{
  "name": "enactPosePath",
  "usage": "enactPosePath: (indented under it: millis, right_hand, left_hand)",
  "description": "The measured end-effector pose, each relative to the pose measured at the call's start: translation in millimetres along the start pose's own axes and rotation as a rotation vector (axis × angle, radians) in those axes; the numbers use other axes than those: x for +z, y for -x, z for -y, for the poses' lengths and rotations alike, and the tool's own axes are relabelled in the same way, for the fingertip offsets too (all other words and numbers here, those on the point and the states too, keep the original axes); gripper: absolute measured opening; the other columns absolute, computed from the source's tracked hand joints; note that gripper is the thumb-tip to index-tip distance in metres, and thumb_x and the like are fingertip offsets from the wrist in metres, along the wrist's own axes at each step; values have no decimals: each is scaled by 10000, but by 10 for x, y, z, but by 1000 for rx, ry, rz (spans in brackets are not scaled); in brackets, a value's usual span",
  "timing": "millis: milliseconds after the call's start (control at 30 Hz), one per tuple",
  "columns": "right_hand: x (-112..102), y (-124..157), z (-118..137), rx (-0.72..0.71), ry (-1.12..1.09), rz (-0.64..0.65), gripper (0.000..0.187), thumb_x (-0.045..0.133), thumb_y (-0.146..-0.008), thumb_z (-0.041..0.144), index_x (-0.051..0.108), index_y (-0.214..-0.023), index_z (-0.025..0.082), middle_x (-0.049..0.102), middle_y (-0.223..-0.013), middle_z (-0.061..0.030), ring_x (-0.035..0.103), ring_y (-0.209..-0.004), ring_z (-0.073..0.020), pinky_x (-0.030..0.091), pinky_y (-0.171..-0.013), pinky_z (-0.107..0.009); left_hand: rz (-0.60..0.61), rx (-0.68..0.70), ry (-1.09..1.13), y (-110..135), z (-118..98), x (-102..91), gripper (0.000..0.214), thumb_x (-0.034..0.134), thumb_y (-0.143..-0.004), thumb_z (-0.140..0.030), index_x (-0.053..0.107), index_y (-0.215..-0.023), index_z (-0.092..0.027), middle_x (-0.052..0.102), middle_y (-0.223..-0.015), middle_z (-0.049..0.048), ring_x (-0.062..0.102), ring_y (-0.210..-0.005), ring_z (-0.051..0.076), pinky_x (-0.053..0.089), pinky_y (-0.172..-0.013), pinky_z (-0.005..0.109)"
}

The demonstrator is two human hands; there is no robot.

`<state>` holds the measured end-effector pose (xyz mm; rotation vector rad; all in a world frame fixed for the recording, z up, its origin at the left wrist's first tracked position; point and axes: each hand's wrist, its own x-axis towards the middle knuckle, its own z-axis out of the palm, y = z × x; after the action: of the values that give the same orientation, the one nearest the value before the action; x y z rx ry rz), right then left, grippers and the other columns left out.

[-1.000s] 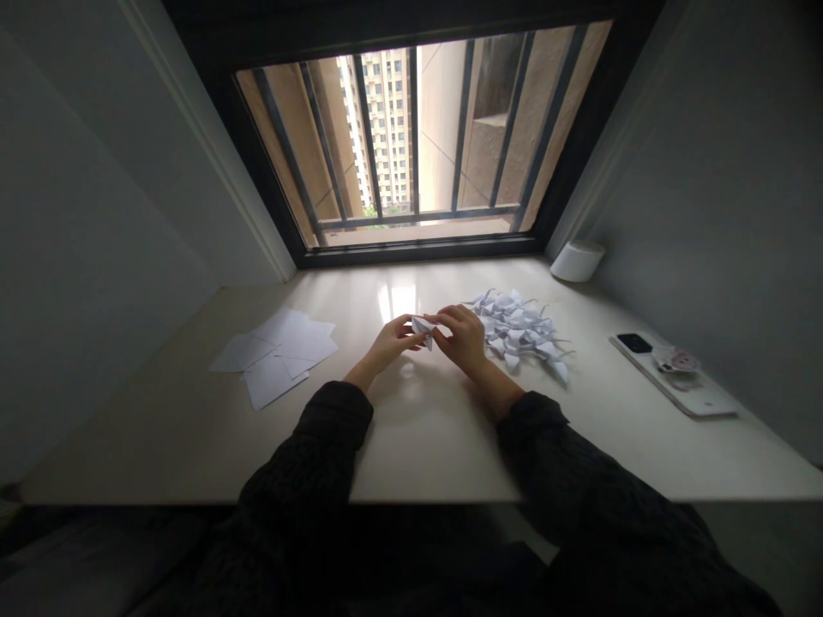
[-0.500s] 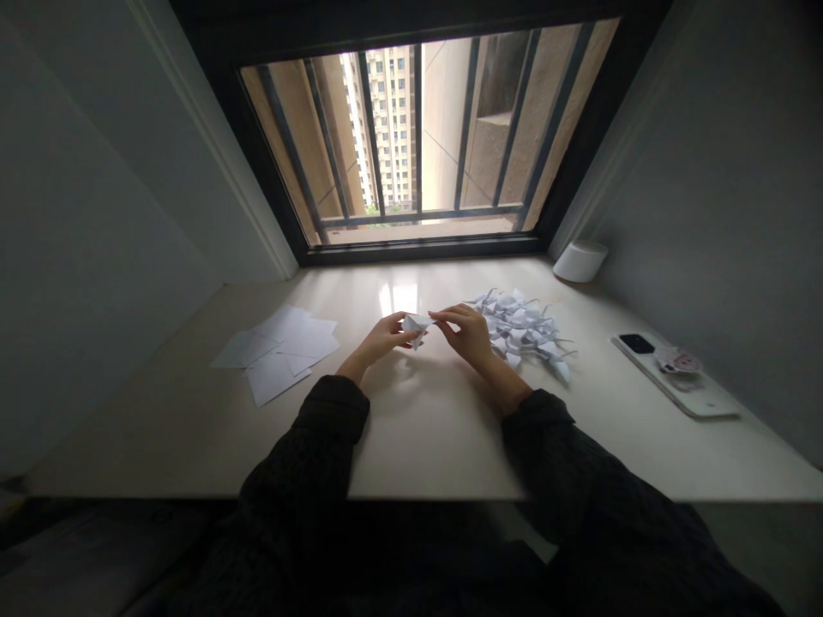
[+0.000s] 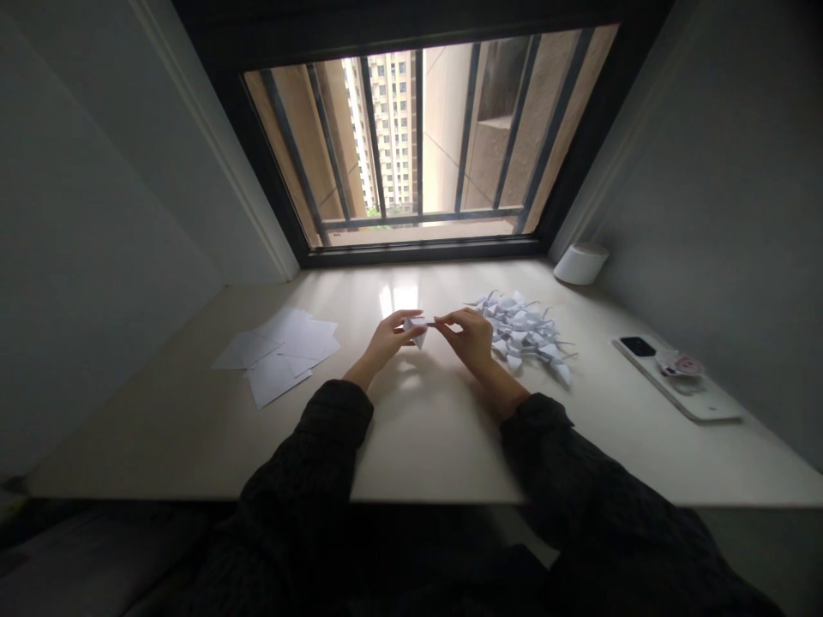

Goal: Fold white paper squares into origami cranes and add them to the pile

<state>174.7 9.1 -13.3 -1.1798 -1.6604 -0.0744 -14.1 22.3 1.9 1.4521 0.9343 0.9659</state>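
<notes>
A small white folded paper crane is held above the middle of the pale sill top. My left hand is closed around its body, thumb in front and fingers behind. My right hand pinches a thin point of the same crane at its right end between thumb and fingertips. Part of the crane is covered by my fingers. Just beyond my right hand lies a pile of folded paper cranes, partly hidden by that hand.
Loose sheets of white paper overlap on the left of the sill top. At the right lie a white phone with a round grip on its back and, near the window, a white cylindrical object. A barred window stands behind.
The crane has turned slightly in my left hand, whose thumb now lies across it. My right-hand fingers have curled into a tighter pinch on the crane's tip.
</notes>
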Motion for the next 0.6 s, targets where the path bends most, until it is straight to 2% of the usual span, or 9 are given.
enactPosePath:
  millis: [100,300,433,533,600]
  right_hand:
    - [-4,-2,-5,7,15,-15,183,665,-793,390,704,-698,238,677,-673,-20,609,-667,-184,436,-622,-303]
    - [-15,-9,-23,27,14,-12,238,674,-776,441,672,-681,223,656,-670,-22,593,-666,-182,440,-646,-311]
    - [-15,-22,-5,35,-90,77,222,689,-760,452,691,-785,232,685,-740,-23,613,-698,-181,470,-667,-315]
    - [8,-22,-4,30,-232,171,313,743,-701,449,698,-937,249,719,-852,-25,643,-757,-183,502,-709,-323]
    - [36,-12,-21,27,-283,210,349,768,-676,428,703,-975,260,727,-883,-28,655,-779,-190,513,-732,-333]
  left_hand:
    - [-7,5,-40,-12,27,-8,565,774,-639,-418,616,-1125,-177,661,-929,65,620,-755,152,497,-655,275]
    - [-26,38,-88,-20,39,-41,552,764,-652,-415,633,-1133,-178,676,-927,72,611,-732,153,469,-646,274]
    - [-43,75,-127,-15,58,-60,535,759,-662,-396,638,-1134,-174,687,-950,77,624,-789,169,477,-699,287]
    - [-73,104,-163,-17,97,-77,496,756,-665,-382,652,-1101,-168,686,-978,81,631,-805,173,484,-705,287]
    - [-85,100,-167,-21,120,-83,486,752,-667,-376,651,-1094,-167,685,-979,81,632,-785,169,488,-677,281]
